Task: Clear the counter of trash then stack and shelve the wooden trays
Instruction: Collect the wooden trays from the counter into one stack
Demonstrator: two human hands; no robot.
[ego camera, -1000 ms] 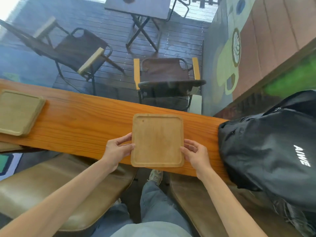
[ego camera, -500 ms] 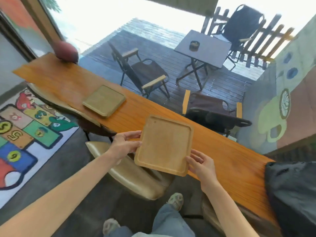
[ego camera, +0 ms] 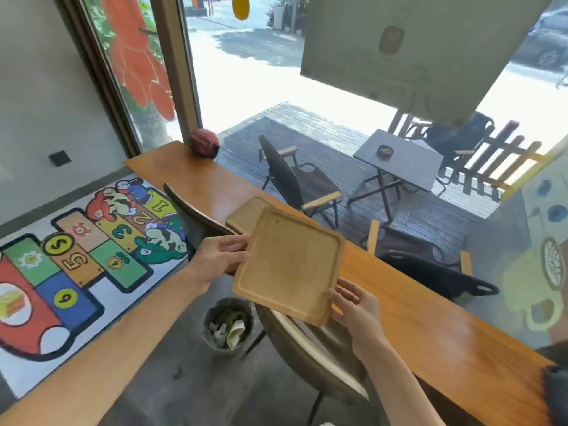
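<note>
I hold a square wooden tray in the air with both hands, tilted slightly, just in front of the long wooden counter. My left hand grips its left edge and my right hand grips its near right corner. A second wooden tray lies flat on the counter right behind the held one, partly hidden by it.
A bin with crumpled trash stands on the floor below the tray. Two curved chairs are tucked at the counter. A red ball sits at the counter's far end. A dark bag lies at the right edge. A colourful mat covers the floor at left.
The tray left the counter and travelled left in both hands toward the second tray. My view swung left and up, bringing the bin and mat into sight.
</note>
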